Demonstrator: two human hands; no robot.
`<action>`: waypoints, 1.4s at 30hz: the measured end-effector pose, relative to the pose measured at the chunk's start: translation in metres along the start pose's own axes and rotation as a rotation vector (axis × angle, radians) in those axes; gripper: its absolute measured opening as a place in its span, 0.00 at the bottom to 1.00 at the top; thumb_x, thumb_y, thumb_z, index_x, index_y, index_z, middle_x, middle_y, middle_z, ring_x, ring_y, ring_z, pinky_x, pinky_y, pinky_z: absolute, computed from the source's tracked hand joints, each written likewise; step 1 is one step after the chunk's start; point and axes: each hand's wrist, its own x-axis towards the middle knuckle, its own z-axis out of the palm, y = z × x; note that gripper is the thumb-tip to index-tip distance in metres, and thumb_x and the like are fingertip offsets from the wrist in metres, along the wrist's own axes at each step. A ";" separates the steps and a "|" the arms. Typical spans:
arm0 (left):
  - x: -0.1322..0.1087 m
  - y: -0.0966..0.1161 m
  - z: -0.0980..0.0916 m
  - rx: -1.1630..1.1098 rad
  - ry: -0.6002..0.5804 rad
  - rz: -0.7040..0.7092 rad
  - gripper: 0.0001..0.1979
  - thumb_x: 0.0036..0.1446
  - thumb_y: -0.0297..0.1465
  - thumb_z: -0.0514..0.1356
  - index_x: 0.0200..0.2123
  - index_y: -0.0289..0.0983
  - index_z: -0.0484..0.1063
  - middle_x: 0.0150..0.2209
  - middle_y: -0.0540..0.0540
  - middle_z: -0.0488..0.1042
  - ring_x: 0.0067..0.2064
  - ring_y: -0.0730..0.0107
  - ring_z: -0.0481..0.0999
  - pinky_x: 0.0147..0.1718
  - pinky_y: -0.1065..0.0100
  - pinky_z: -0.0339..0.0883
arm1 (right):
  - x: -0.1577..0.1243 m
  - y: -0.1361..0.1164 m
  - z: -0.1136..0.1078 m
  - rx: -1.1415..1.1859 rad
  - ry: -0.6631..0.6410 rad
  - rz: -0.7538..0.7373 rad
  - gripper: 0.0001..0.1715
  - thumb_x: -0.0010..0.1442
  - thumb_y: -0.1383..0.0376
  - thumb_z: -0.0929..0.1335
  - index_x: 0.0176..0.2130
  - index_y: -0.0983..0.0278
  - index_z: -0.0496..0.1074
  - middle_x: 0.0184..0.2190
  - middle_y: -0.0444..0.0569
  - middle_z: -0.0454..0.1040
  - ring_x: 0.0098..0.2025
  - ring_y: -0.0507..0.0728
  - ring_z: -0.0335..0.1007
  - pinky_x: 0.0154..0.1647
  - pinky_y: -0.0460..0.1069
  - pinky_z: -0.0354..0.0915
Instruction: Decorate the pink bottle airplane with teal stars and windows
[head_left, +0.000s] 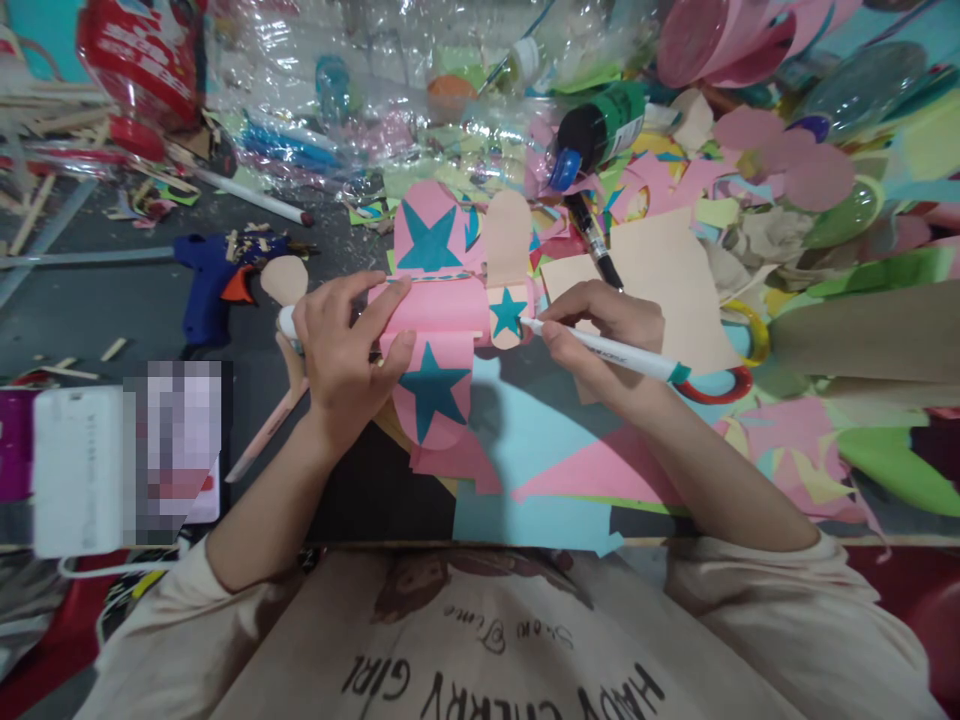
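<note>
My right hand is closed around a white marker with a green end, its tip at a small teal star on a beige paper piece. That piece sits on a pink paper roll lying crosswise in front of me. My left hand rests over the roll's left end, fingers spread and pressing on it. Pink rounded flaps stand out above and below the roll, each with a larger teal star. A beige strip extends away from the small star.
A blue glue gun lies at left, near a phone and a white box. Paper scraps, a green bottle and a black marker lie behind. Red-handled scissors are at right.
</note>
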 end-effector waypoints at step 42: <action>-0.001 -0.002 0.002 -0.021 -0.018 -0.010 0.23 0.63 0.43 0.52 0.59 0.52 0.71 0.56 0.44 0.73 0.57 0.48 0.69 0.58 0.49 0.58 | 0.000 0.012 0.009 0.258 0.357 0.168 0.26 0.60 0.39 0.66 0.37 0.56 0.77 0.21 0.44 0.72 0.18 0.54 0.66 0.14 0.50 0.57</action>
